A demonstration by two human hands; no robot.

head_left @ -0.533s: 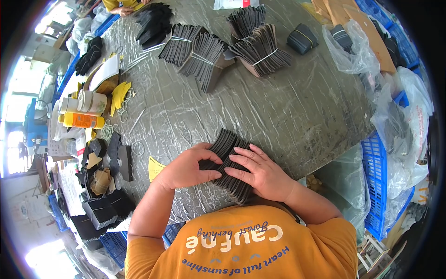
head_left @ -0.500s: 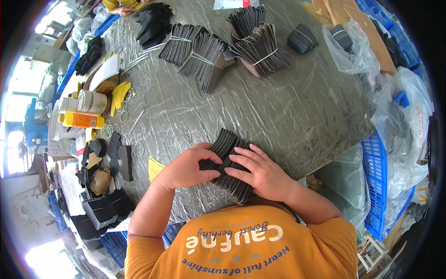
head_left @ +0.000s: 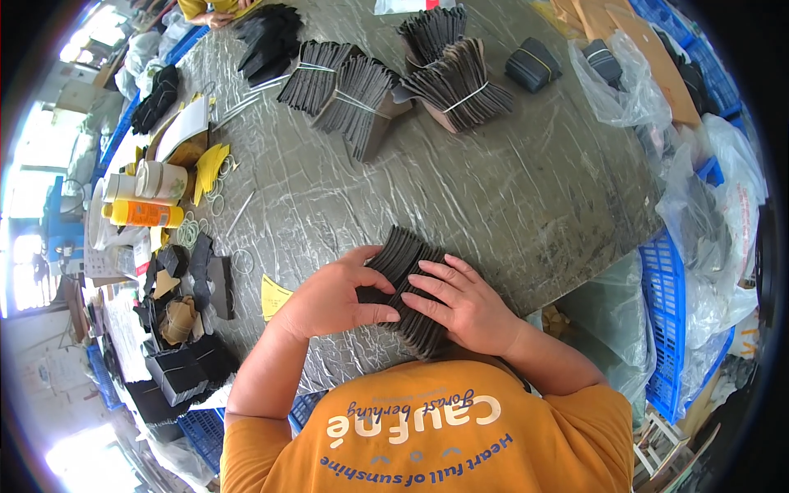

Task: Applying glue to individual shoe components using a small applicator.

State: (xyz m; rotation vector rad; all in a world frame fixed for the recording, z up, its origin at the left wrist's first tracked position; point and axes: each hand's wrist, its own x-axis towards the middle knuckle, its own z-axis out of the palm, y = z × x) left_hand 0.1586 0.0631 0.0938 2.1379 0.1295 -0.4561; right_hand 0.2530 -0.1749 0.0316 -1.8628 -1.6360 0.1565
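A stack of thin black pieces, perhaps cut fabric or leather, stands on edge near the front of the table, close to my body. My left hand grips its left side, with the thumb and fingertips among the edges of the pieces. From the other side my right hand clasps the stack, its fingers bent over the top. The palm-side contact of both hands is hidden. At the far side lie banded bundles of similar dark pieces, and another bundle with a pale band beside them.
Yellow card pieces, rubber bands, an orange-and-yellow bottle and white containers sit along the left. Blue crates and clear plastic bags line the right. Another person's hand shows at the far left.
My left thumb has shifted slightly right over the stack's edges. My right hand stays almost in place on the stack. The view has tilted a little.
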